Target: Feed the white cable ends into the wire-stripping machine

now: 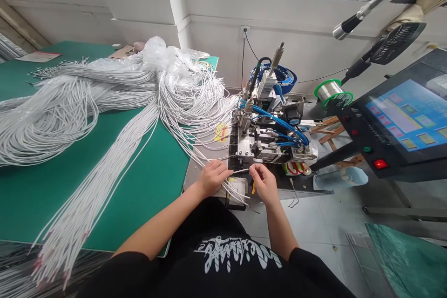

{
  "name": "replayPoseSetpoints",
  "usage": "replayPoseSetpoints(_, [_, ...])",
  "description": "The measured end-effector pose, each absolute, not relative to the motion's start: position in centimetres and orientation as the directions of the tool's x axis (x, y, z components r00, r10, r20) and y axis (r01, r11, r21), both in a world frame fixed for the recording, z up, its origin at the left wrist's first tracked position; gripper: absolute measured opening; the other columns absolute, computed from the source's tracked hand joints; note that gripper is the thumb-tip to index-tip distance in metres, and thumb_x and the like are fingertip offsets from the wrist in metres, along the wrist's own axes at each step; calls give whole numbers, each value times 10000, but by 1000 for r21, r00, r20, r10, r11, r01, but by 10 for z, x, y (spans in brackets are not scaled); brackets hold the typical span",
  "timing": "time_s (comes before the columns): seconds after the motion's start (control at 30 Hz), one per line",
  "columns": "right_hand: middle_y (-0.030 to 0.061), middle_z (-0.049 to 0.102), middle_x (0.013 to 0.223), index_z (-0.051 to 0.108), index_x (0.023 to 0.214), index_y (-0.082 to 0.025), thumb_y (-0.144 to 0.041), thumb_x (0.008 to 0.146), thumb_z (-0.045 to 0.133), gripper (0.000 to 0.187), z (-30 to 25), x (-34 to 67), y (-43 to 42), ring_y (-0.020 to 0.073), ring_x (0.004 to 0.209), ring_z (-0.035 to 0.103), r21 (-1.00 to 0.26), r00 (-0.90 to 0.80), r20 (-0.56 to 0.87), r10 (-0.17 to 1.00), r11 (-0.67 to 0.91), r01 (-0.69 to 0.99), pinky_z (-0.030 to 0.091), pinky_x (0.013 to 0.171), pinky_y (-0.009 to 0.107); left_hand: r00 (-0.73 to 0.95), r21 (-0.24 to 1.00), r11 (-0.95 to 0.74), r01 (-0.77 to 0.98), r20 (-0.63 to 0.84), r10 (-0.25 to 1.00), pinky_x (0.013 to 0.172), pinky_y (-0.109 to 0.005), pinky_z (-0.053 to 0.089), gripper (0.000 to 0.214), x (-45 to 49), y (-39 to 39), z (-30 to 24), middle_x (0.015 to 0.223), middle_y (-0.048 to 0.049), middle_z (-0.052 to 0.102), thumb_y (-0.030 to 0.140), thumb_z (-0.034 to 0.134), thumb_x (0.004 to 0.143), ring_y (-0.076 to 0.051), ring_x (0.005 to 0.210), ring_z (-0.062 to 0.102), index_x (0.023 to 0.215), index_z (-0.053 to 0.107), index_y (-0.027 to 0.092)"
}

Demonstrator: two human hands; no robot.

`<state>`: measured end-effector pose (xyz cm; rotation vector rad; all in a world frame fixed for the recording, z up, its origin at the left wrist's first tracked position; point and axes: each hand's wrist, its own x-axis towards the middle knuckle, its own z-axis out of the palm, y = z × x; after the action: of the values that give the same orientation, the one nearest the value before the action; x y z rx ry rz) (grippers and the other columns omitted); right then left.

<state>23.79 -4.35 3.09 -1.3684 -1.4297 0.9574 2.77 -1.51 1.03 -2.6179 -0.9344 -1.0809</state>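
My left hand (213,178) is closed round a white cable (240,172) at the front edge of the machine. Several more cable ends (237,192) stick out below that hand; whether it grips them too is hard to see. With thumb and finger pinched, my right hand (264,182) holds the tip of the same cable, which stretches level between both hands. Just beyond them stands a bench machine (246,142) with metal cylinders and blue air hoses. From the left, a thick bundle of white cables (181,107) runs towards the machine and my left hand.
Long cables (115,158) drape over the green table (153,186) and hang off its front edge. At right, a control screen (408,114) with a lit red switch (380,164) juts out on an arm. Behind it are a solder wire spool (330,93) and a fan (398,43).
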Motion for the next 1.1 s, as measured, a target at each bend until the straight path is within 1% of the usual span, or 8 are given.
replayPoseSetpoints(0.2, [19, 578, 729, 584, 806, -183, -460, 885, 557, 288, 26, 226, -47, 156, 663, 520, -986, 48, 96, 994, 89, 140, 416, 607, 252, 575, 86, -808, 583, 659, 485, 755, -307, 440, 246, 26, -15, 9, 731, -30, 610, 143, 419, 938, -172, 838, 571, 907, 658, 194])
replayPoseSetpoints(0.33, [16, 575, 712, 591, 793, -183, -471, 861, 593, 296, 18, 222, -47, 134, 582, 477, -999, 41, 37, 998, 36, 36, 389, 535, 245, 579, 86, -812, 578, 657, 482, 761, -311, 447, 248, 26, -15, 8, 728, -30, 610, 151, 420, 935, -174, 836, 567, 916, 663, 199])
replayPoseSetpoints(0.53, [18, 586, 692, 602, 797, -176, -510, 828, 611, 335, 16, 225, -46, 123, 535, 462, -1000, 43, -21, 999, -22, 11, 361, 485, 238, 605, 94, -801, 591, 605, 518, 758, -312, 444, 281, 25, -15, 9, 731, -37, 597, 137, 396, 917, -178, 830, 562, 926, 666, 213])
replayPoseSetpoints(0.63, [29, 612, 722, 616, 811, -172, -490, 831, 606, 319, 18, 232, -44, 144, 603, 521, -996, 89, 16, 996, 9, 86, 404, 543, 248, 626, 105, -803, 587, 569, 532, 765, -312, 430, 334, 25, -15, 11, 766, -39, 604, 78, 405, 865, -185, 840, 550, 1051, 647, 214])
replayPoseSetpoints(0.73, [38, 627, 731, 627, 804, -171, -461, 849, 579, 297, 17, 238, -42, 170, 658, 547, -959, 121, 69, 990, 32, 282, 423, 609, 269, 659, 103, -804, 585, 517, 546, 770, -319, 409, 397, 25, -15, 13, 807, -40, 608, 78, 446, 836, -192, 843, 543, 1165, 607, 229])
replayPoseSetpoints(0.83, [39, 635, 736, 632, 793, -178, -430, 866, 546, 276, 12, 241, -41, 181, 673, 556, -894, 105, 120, 987, 62, 444, 428, 638, 281, 679, 94, -794, 601, 463, 570, 798, -340, 390, 405, 26, -15, 15, 809, -45, 603, 93, 459, 824, -194, 841, 539, 1172, 611, 234])
replayPoseSetpoints(0.93, [38, 632, 734, 623, 785, -180, -414, 875, 518, 271, 5, 239, -40, 181, 670, 551, -869, 83, 143, 986, 84, 487, 425, 635, 283, 674, 89, -775, 626, 438, 595, 834, -364, 373, 399, 28, -16, 16, 803, -49, 601, 112, 458, 822, -193, 833, 533, 1163, 626, 235])
replayPoseSetpoints(1.1, [19, 593, 697, 569, 753, -187, -432, 879, 496, 285, -2, 236, -36, 166, 633, 517, -884, 59, 108, 992, 69, 463, 388, 587, 266, 651, 83, -754, 651, 450, 612, 856, -381, 352, 361, 29, -16, 15, 802, -52, 591, 154, 489, 826, -201, 831, 522, 1142, 643, 237])
